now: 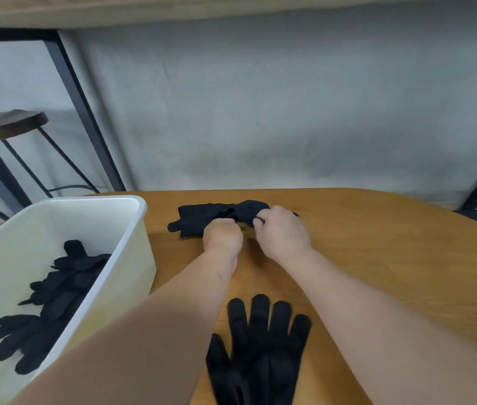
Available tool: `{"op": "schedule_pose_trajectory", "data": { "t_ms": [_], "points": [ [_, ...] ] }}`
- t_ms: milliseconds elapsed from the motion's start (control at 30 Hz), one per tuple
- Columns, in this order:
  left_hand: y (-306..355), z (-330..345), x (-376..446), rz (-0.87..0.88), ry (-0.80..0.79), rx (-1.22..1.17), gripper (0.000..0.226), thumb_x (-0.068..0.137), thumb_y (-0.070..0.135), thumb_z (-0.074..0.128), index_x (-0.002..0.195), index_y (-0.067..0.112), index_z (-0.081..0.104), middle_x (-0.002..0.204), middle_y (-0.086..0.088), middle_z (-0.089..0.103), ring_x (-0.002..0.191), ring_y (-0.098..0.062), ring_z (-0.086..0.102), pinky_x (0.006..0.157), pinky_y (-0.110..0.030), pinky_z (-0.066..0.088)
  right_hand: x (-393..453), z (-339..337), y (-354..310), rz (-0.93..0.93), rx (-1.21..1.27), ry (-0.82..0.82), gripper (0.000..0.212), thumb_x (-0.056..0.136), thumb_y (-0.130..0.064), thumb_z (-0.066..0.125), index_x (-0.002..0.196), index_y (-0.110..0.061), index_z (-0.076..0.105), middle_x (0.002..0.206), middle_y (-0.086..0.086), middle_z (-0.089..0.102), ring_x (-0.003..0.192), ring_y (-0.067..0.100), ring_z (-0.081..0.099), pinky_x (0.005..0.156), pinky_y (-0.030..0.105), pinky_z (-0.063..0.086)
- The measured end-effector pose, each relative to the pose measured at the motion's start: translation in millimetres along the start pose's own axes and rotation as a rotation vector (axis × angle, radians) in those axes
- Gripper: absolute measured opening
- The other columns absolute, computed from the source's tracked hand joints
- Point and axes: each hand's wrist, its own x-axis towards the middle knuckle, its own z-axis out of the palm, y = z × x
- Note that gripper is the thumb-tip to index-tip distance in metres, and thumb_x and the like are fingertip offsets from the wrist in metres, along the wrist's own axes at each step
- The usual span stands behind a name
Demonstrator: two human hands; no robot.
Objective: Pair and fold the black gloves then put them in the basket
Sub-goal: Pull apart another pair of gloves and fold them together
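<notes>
Head view, starting closest to me: a spare glove [260, 346] lies flat on the bench [392, 258] at the bottom centre of the frame, between the two forearms, fingers pointing away toward the far edge, so its long axis runs near-to-far.

Off to the lower left is the white basket [132, 258], sitting on the bench with a pile of black gloves [53, 299] already in it, loosely heaped.

Further out, mid-frame, is the glove pair [202, 219] being worked on. Its long axis runs left-right across the frame, with a thumb or fingertip poking out at the left end, toward the basket. The left hand [222, 236] has a closed pinch grip on the fabric near the middle, and the right hand [282, 232] is curled shut on the right end, which looks bunched up. Looks like mid-fold to me.

For the drop, the basket is just left of the bundle, so the left hand is nearer. Behind it all: grey wall, and a stool [6, 124] at upper left.
</notes>
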Motion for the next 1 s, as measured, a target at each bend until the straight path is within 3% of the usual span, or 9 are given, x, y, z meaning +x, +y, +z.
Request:
{"op": "schedule_pose_trajectory", "data": {
  "t_ms": [133,167,233,300,467,567,700,900,1000],
  "points": [
    [3.1,-2.5,-6.2,0.057,0.007,-0.073,0.053,0.093,-0.001,0.044,0.141,0.022,0.043,0.118,0.002,0.05,0.077,-0.009,0.049,0.058,-0.022,0.04,-4.7,-62.0,9.6,0.045,0.245,-0.021,0.036,0.096,-0.026,0.043,0.062,-0.015,0.049,0.065,0.003,0.051,0.067,0.026,0.05,0.053,0.032,0.03],
    [8.7,-3.8,-13.4,0.085,-0.007,-0.088,0.054,0.093,0.001,0.047,0.142,0.023,0.04,0.119,0.004,0.049,0.079,-0.009,0.05,0.058,-0.023,0.041,-8.0,-79.0,11.4,0.051,0.291,-0.031,0.034,0.095,-0.024,0.044,0.064,-0.011,0.051,0.064,0.004,0.05,0.065,0.025,0.046,0.054,0.032,0.029],
    [16.2,-7.6,-21.2,0.09,-0.046,-0.137,0.057,0.093,0.006,0.054,0.144,0.024,0.038,0.13,0.002,0.051,0.099,-0.017,0.057,0.082,-0.033,0.053,-15.9,-105.3,14.5,0.072,0.373,-0.061,0.027,0.094,-0.022,0.048,0.079,-0.008,0.065,0.071,0.005,0.055,0.065,0.021,0.045,0.057,0.03,0.031],
    [24.0,-10.2,-32.9,0.077,-0.103,-0.137,0.057,0.092,0.01,0.058,0.143,0.025,0.039,0.133,-0.004,0.054,0.114,-0.023,0.055,0.097,-0.041,0.049,-27.7,-127.3,16.2,0.095,0.458,-0.095,0.021,0.094,-0.022,0.053,0.084,-0.021,0.072,0.079,-0.001,0.065,0.064,0.017,0.051,0.06,0.027,0.039],
    [28.4,-15.1,-59.0,0.08,-0.323,-0.09,0.031,0.09,0.014,0.065,0.12,0.016,0.062,0.108,-0.006,0.068,0.08,-0.013,0.058,0.063,-0.024,0.047,-54.3,-151.4,21.9,0.183,0.598,-0.124,0.016,0.087,-0.022,0.061,0.076,-0.024,0.073,0.067,-0.009,0.062,0.059,0.012,0.056,0.057,0.024,0.042],
    [26.7,-3.9,-73.9,0.11,-0.438,0.015,0.033,0.087,0.015,0.069,0.119,0.018,0.061,0.109,-0.005,0.067,0.08,-0.014,0.059,0.057,-0.022,0.043,-67.2,-159.1,28.4,0.199,0.614,-0.134,0.018,0.086,-0.019,0.061,0.08,-0.011,0.075,0.053,-0.008,0.056,0.049,0.009,0.049,0.054,0.024,0.037],
    [28.6,15.1,-83.6,0.184,-0.468,0.009,0.038,0.088,0.011,0.069,0.123,0.017,0.057,0.096,0.0,0.067,0.07,-0.011,0.058,0.052,-0.018,0.041,-77.5,-170.3,37.9,0.196,0.593,-0.14,0.02,0.086,-0.017,0.059,0.08,-0.004,0.074,0.059,0.004,0.051,0.049,0.015,0.04,0.055,0.027,0.033],
    [38.1,41.8,-86.8,0.263,-0.42,0.08,0.024,0.094,0.015,0.061,0.116,0.016,0.067,0.089,-0.003,0.071,0.064,-0.007,0.061,0.06,-0.02,0.048,-80.4,-177.6,68.2,0.266,0.55,-0.117,0.031,0.083,-0.019,0.057,0.087,0.011,0.062,0.066,0.011,0.045,0.057,0.02,0.037,0.059,0.03,0.03],
    [44.5,50.1,-85.6,0.419,-0.393,0.451,0.026,0.099,0.016,0.05,0.122,0.017,0.062,0.087,-0.007,0.073,0.073,-0.013,0.067,0.079,-0.029,0.053,-79.5,-177.4,84.2,0.365,0.447,-0.071,0.024,0.082,-0.019,0.056,0.073,0.003,0.053,0.071,0.011,0.041,0.065,0.021,0.037,0.061,0.031,0.028]
  ]
}}
